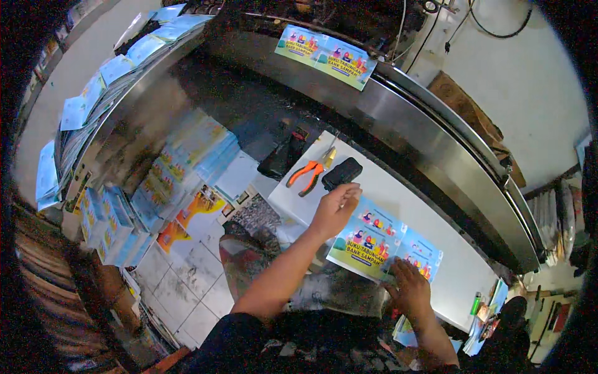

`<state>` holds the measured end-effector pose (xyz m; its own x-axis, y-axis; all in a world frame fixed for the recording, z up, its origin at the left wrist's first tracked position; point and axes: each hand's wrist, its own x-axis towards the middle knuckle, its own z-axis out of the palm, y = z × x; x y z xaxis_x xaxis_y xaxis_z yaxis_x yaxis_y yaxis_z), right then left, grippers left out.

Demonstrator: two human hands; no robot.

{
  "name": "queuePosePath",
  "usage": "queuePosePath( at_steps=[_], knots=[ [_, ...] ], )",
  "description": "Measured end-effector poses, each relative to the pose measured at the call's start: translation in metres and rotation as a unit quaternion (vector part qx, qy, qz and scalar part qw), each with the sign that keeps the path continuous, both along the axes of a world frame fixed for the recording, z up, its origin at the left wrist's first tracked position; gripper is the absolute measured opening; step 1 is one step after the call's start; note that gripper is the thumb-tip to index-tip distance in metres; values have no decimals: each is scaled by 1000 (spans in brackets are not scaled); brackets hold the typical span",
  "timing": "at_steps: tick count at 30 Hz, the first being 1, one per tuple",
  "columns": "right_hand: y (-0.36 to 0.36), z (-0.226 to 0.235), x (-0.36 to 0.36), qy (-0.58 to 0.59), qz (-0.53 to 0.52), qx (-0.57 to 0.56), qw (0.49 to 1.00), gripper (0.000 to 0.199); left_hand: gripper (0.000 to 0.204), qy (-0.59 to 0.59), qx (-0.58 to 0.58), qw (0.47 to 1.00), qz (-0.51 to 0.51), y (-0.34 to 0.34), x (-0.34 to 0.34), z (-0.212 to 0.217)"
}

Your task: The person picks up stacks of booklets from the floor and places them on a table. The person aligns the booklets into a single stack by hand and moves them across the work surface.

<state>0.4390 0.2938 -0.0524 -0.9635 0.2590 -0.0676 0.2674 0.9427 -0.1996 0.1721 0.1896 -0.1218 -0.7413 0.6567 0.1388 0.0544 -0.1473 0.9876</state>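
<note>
A printed booklet cover (364, 249) in yellow, green and blue lies over pale blue printed sheets (422, 254) on a white tabletop (458, 293). Near the upper left corner of the sheets, my left hand (337, 207) is curled closed; whatever its fingers may hold is hidden. My right hand (411, 285) is at the cover's lower right, fingers bent over its edge and thumb beside it. Just beyond my left hand sits a small black case (342, 173). Pliers with orange and black handles (306, 176) lie left of it.
A long metal ledge (430, 131) runs behind the table, with a printed sheet (327, 56) on top. Booklet stacks (112, 224) stand at left, and more booklets (134, 53) line the curved ledge there. A green lighter (476, 303) lies at the table's right end.
</note>
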Motion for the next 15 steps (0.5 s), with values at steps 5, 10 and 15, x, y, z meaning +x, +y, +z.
queuePosePath(
  at_steps=[5, 10, 15],
  knots=[
    [24, -3, -1, 29, 66, 2, 997, 32, 31, 19, -7, 1000, -8, 8, 2, -4],
    [122, 78, -32, 41, -140, 13, 989, 27, 36, -60, 21, 998, 23, -3, 4, 0],
    [190, 172, -122, 445, -112, 267, 848, 50, 40, -78, 32, 996, 26, 0, 3, 5]
  ],
)
